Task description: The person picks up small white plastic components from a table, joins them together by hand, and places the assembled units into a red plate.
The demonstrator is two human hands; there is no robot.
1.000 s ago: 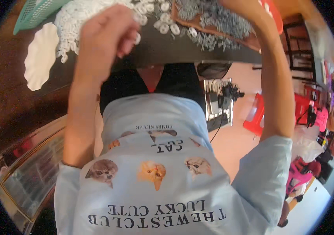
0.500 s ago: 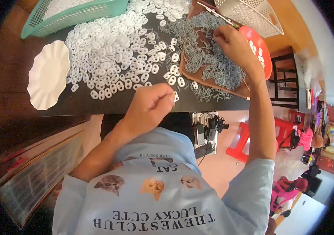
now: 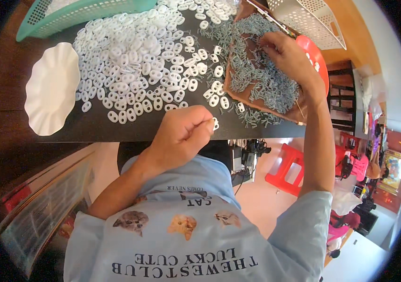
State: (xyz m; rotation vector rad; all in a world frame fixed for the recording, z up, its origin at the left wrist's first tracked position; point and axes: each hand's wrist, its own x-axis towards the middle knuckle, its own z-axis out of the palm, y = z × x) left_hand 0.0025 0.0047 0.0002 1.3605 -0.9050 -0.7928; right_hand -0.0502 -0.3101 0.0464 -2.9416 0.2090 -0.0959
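Observation:
My left hand [image 3: 186, 131] is closed near the table's front edge. Between thumb and forefinger it pinches a small white oval plastic piece with two holes [image 3: 216, 123], which pokes out past the fingertips. Over to the right, my right hand [image 3: 289, 55] hangs above a heap of small grey screws [image 3: 257, 77] spread on a brown cardboard sheet [image 3: 231, 88]. Its fingers are drawn together at the heap, and whatever is between them is hidden. Many more white oval pieces [image 3: 125, 66] lie piled left of the screws, some loose ones close to the cardboard.
A white scalloped dish [image 3: 52, 89] lies at the table's left. Behind are a green basket [image 3: 88, 15] and, far right, a white perforated basket [image 3: 311, 21]. A red plate [image 3: 320, 61] holding some white pieces sits beyond my right wrist. Red stools [image 3: 285, 171] stand on the floor.
The view has shifted slightly. My right hand stays over the screws with its fingers curled a little differently, and my left hand keeps its pinch on the white piece.

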